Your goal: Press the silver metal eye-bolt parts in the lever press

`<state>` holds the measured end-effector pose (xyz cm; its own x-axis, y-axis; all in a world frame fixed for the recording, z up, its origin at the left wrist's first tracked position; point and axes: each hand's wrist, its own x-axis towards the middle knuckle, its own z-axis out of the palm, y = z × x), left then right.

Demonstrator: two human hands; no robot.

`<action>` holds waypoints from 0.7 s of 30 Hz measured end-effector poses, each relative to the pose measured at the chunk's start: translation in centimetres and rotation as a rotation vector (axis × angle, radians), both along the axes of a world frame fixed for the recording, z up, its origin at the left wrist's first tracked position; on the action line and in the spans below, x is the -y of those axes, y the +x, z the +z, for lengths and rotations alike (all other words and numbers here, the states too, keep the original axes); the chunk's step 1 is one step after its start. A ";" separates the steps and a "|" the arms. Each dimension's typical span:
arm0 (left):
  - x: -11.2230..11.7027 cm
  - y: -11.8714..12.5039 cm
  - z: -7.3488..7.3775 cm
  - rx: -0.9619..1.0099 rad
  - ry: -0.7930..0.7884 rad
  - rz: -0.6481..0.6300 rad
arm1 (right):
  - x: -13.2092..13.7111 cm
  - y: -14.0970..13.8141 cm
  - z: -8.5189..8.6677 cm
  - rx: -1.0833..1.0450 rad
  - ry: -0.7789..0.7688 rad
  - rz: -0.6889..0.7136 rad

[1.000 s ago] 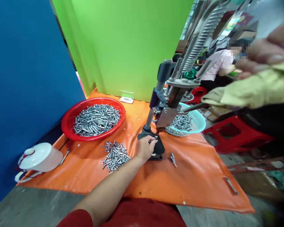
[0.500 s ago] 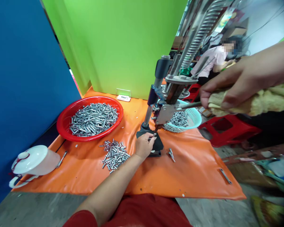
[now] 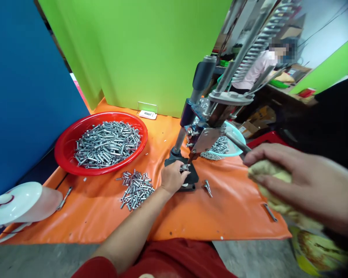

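Note:
My left hand (image 3: 173, 178) is at the base of a hand press (image 3: 204, 141), its thumb and fingers closed around a small metal fitting (image 3: 185, 167) below the press tip. At the right, my right hand (image 3: 304, 183) is wrapped around the press lever (image 3: 238, 143), whose grip is covered in pale yellow cloth (image 3: 274, 173). Left of the press base lies a loose pile of small metal fittings (image 3: 137, 190). A few metal pins (image 3: 208, 188) rest on the orange cover just right of the base.
A red basin (image 3: 59, 148) full of metal pieces stands at the left. Behind the press is a light blue basket (image 3: 239, 144) with more pieces. A white lidded jug (image 3: 20, 202), two wrenches and an orange table cover (image 3: 234, 220) surround them. A person in pink (image 3: 253, 73) sits beyond.
My right hand has come down with the lever. My left hand stays at the press base with the fitting. The camera view has shifted slightly.

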<state>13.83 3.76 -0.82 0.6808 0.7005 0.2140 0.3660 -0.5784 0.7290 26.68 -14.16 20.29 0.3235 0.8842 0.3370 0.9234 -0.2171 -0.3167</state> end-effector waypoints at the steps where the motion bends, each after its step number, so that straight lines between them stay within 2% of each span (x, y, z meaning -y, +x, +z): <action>1: 0.0 0.0 0.0 -0.004 -0.001 0.001 | 0.0 -0.7 -0.4 0.028 -0.041 0.040; 3: 0.0 0.0 -0.1 -0.003 -0.004 0.001 | 0.1 -1.9 -2.2 0.079 0.035 0.028; 6: 0.1 0.1 -0.4 0.017 0.004 -0.004 | -0.5 -2.6 -7.0 0.067 0.155 -0.030; 9: 0.2 0.3 -0.7 0.022 0.018 0.009 | -2.0 -1.8 -12.5 0.048 0.336 -0.016; 12: 0.3 0.4 -0.9 0.008 0.015 0.017 | -3.8 -0.8 -16.3 0.045 0.480 0.017; 14: 0.4 0.4 -0.8 0.004 0.007 0.023 | -4.3 -0.5 -17.2 0.028 0.502 0.013; 16: 0.4 0.4 -0.6 0.029 0.002 0.024 | -4.2 -0.6 -17.0 0.000 0.500 0.005; 19: 0.5 0.3 0.0 0.137 -0.040 -0.044 | -3.2 -1.1 -15.7 -0.118 0.496 -0.026; 21: 0.6 0.3 0.3 0.233 -0.127 -0.073 | -2.2 -1.3 -14.4 -0.304 0.472 -0.039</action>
<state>14.08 3.11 -0.53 0.6735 0.6822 0.2846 0.1405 -0.4961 0.8568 25.35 -11.98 5.91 0.4978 0.6451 0.5798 0.7692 -0.0196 -0.6387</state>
